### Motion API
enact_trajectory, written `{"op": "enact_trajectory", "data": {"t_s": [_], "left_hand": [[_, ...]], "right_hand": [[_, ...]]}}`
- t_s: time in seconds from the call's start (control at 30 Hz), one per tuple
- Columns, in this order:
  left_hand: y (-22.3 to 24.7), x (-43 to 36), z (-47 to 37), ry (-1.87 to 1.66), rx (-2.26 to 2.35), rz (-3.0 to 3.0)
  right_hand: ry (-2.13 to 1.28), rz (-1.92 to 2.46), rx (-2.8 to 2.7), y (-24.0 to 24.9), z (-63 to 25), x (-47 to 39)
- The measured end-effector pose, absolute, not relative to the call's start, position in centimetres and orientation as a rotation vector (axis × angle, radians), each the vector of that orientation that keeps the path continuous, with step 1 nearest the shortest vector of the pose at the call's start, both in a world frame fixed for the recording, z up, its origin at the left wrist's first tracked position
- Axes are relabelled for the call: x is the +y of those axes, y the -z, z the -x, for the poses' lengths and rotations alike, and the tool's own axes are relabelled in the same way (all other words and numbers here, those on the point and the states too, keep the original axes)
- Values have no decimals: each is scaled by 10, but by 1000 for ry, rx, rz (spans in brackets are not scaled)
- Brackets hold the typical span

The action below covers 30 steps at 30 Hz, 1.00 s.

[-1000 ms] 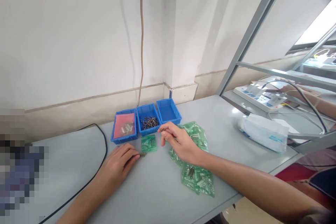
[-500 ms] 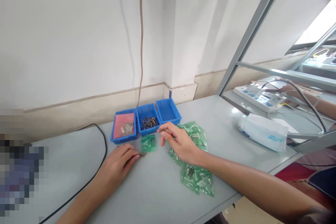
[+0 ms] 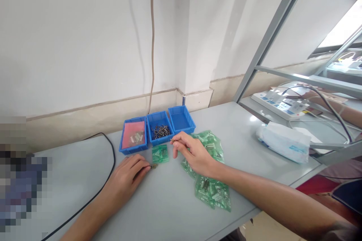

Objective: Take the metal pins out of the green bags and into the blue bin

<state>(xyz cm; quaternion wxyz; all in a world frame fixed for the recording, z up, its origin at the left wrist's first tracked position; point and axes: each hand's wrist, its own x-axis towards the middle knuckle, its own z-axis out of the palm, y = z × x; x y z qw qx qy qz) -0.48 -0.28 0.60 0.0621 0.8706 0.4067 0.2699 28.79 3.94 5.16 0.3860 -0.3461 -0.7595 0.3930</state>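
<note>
My left hand (image 3: 130,173) rests on the table, its fingers drawn together at a few small screws (image 3: 154,166) beside the fingertips. My right hand (image 3: 195,152) is raised in front of the blue bins, thumb and forefinger pinching a small screw (image 3: 172,140). Between the hands lies a small green plastic bag (image 3: 160,154) with metal pieces inside. Under and beside my right hand are several more green bags (image 3: 212,192) holding screws and pale parts. Loose screws (image 3: 161,131) fill part of the middle blue bin (image 3: 156,117).
The left blue bin (image 3: 146,137) holds a pink sheet (image 3: 132,130) and a clear bag. A third blue bin (image 3: 181,116) stands on the right. A black cable (image 3: 113,158) crosses the table at left. A tissue pack (image 3: 284,143) lies near the metal frame (image 3: 263,52); another person's arm shows beyond.
</note>
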Motion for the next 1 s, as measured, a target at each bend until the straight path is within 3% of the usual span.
{"op": "enact_trajectory", "data": {"t_s": [1.0], "left_hand": [[-6, -4, 3, -823, 1203, -2628]], "right_hand": [[-978, 863, -1976, -50, -288, 39]]}}
